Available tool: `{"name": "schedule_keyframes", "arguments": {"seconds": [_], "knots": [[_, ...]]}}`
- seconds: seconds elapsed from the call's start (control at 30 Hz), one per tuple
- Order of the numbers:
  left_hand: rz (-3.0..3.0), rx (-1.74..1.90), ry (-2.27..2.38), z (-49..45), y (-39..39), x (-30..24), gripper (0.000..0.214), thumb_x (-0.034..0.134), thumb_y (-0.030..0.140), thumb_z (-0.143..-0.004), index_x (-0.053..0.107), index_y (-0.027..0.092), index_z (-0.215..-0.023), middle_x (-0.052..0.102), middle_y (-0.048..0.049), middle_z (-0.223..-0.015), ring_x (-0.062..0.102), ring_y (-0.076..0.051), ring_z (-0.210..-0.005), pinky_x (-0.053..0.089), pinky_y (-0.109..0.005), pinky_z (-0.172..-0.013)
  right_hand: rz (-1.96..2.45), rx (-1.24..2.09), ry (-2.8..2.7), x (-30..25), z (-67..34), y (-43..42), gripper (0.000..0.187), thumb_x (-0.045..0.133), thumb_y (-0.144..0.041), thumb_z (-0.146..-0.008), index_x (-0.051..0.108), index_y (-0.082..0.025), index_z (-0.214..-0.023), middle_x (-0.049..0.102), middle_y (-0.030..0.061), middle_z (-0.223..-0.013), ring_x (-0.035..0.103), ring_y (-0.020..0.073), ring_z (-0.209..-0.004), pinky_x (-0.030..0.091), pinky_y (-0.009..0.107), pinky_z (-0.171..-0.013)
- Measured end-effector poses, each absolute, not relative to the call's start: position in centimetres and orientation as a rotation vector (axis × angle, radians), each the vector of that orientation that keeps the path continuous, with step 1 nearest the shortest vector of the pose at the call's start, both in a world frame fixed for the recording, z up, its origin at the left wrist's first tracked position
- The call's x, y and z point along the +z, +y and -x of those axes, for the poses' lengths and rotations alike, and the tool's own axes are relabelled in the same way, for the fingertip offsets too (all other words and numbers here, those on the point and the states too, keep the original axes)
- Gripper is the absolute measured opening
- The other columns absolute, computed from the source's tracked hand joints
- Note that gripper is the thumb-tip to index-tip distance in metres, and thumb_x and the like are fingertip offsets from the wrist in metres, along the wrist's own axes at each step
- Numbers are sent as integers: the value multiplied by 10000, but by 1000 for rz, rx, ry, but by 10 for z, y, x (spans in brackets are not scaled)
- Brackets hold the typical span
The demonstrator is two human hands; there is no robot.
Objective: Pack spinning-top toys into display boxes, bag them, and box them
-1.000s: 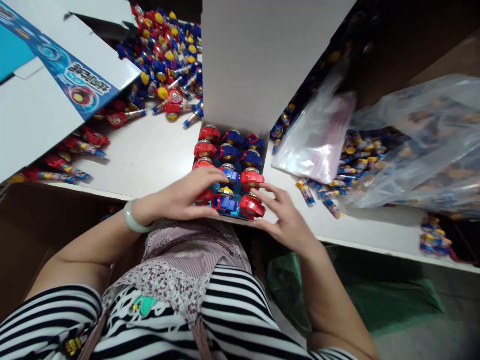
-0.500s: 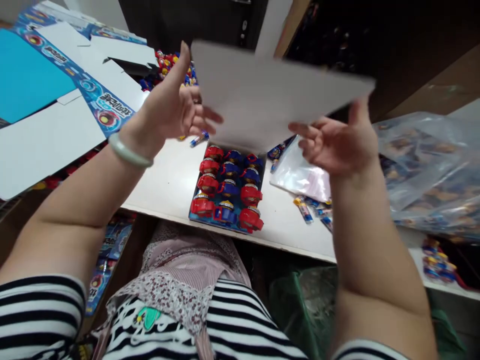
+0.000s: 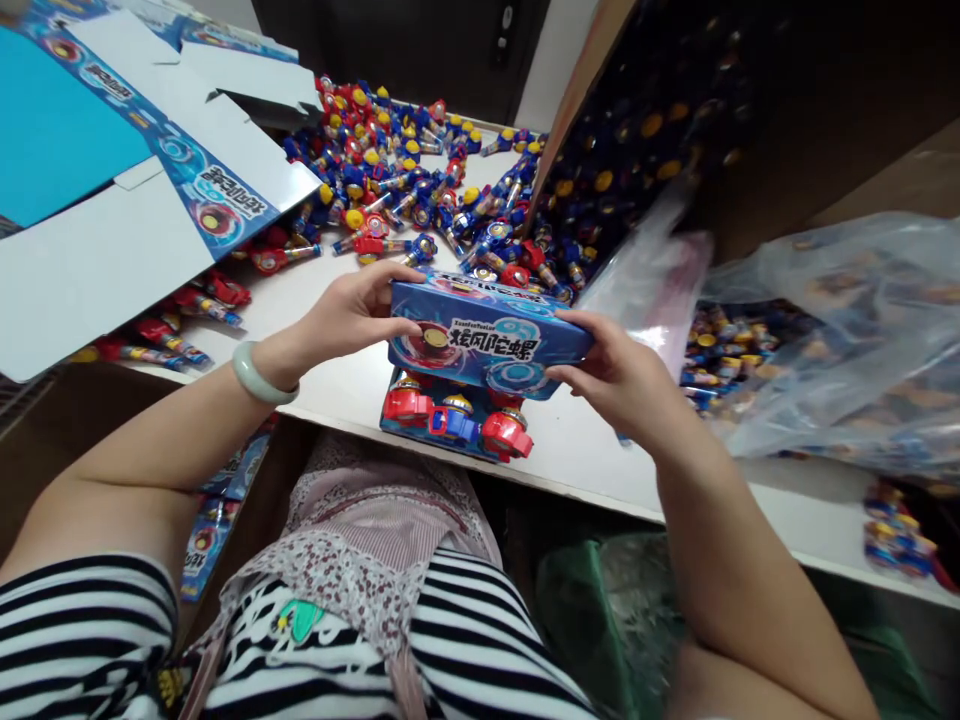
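Observation:
A blue printed box lid (image 3: 465, 335) with white and black lettering stands folded over a shallow display box (image 3: 390, 425). My left hand (image 3: 367, 310) grips the lid's left end, thumb on the front face and fingers behind the top edge. Its right end is pinched between the thumb and fingers of my right hand (image 3: 611, 365). In front of the lid, the nearest row of toys shows: a red spinning-top toy (image 3: 407, 405), a blue one (image 3: 454, 420) and another red one (image 3: 507, 434). The lid hides the rows behind them.
Loose red and blue toys (image 3: 420, 185) are heaped at the table's back. Flat box cardboard (image 3: 97, 270) lies left. At right are a large carton (image 3: 577, 90) holding more toys and clear plastic bags (image 3: 847, 340). Below the table edge sits a green bag (image 3: 600, 600).
The lid, raised with its plain white side facing me, has come down and folded over the box, its printed face now showing. Both hands have lowered and closed on its ends.

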State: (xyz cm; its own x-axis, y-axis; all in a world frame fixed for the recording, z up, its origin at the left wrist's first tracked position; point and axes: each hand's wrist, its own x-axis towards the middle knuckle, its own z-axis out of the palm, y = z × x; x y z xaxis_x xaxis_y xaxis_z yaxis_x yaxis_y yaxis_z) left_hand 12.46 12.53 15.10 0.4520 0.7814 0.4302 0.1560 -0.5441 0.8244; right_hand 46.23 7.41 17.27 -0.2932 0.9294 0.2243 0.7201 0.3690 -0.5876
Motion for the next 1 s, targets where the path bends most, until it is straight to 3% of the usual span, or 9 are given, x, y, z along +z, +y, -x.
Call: {"name": "schedule_keyframes", "arguments": {"seconds": [0.13, 0.33, 0.47, 0.57, 0.73, 0.87, 0.93, 1.0], "knots": [[-2042, 1060, 849, -119, 114, 136, 512, 787, 402, -803, 575, 165, -1204, 681, -39, -885, 663, -127, -671, 553, -214, -570, 1474, 457, -2152, 156, -460, 57, 584, 653, -278, -866, 480, -286, -1424, 732, 12, -834, 702, 223, -657, 554, 320, -577], [-2380, 1094, 1055, -118, 107, 116, 422, 716, 343, -843, 596, 188, -1216, 704, -65, -1056, 633, -96, -671, 534, -202, -610, 1563, 140, -2232, 132, -457, 45, 568, 599, -331, -928, 466, -275, -1478, 776, 74, -967, 738, 269, -709, 565, 350, -603], [-2583, 922, 961, -107, 109, 111, 373, 643, 317, -900, 619, 194, -1251, 736, -51, -916, 646, -111, -636, 514, -207, -608, 1476, 210, -2326, 118, -467, 45, 579, 578, -287, -936, 452, -284, -1500, 761, 85, -1138, 759, 294, -901, 608, 381, -705], [-2646, 892, 954, -102, 105, 91, 309, 572, 322, -950, 664, 217, -1225, 752, -43, -808, 674, -138, -626, 505, -218, -579, 1466, 305, -2321, 97, -467, 38, 548, 519, -223, -946, 474, -297, -1487, 752, 67, -1174, 759, 266, -932, 619, 363, -729], [-2408, 999, 987, -101, 92, 67, 317, 572, 349, -950, 687, 203, -1207, 776, -71, -934, 635, -109, -592, 507, -216, -579, 1481, 355, -2195, 74, -460, 30, 558, 441, -220, -968, 423, -274, -1523, 740, 75, -1065, 741, 233, -866, 617, 359, -737], [-2062, 1017, 929, -91, 110, 81, 417, 613, 346, -931, 620, 194, -1319, 657, 18, -664, 529, -86, -508, 455, -198, -527, 1414, 547, -2155, 75, -483, 23, 568, 465, -276, -984, 374, -264, -1545, 699, 87, -1112, 722, 206, -898, 612, 349, -778], [-1801, 1207, 973, -91, 138, 85, 469, 598, 366, -935, 565, 197, -1372, 591, 44, -608, 529, -95, -524, 463, -205, -546, 1505, 542, -2013, 67, -498, 14, 514, 481, -328, -985, 449, -250, -1492, 687, 97, -1103, 715, 204, -903, 608, 355, -783], [-1545, 1368, 1028, -100, 174, 83, 451, 599, 387, -925, 586, 183, -1328, 626, 20, -674, 578, -104, -601, 478, -212, -596, 1619, 547, -1894, 53, -504, 4, 436, 491, -372, -977, 558, -227, -1383, 696, 100, -1049, 711, 215, -902, 603, 372, -795]]}}
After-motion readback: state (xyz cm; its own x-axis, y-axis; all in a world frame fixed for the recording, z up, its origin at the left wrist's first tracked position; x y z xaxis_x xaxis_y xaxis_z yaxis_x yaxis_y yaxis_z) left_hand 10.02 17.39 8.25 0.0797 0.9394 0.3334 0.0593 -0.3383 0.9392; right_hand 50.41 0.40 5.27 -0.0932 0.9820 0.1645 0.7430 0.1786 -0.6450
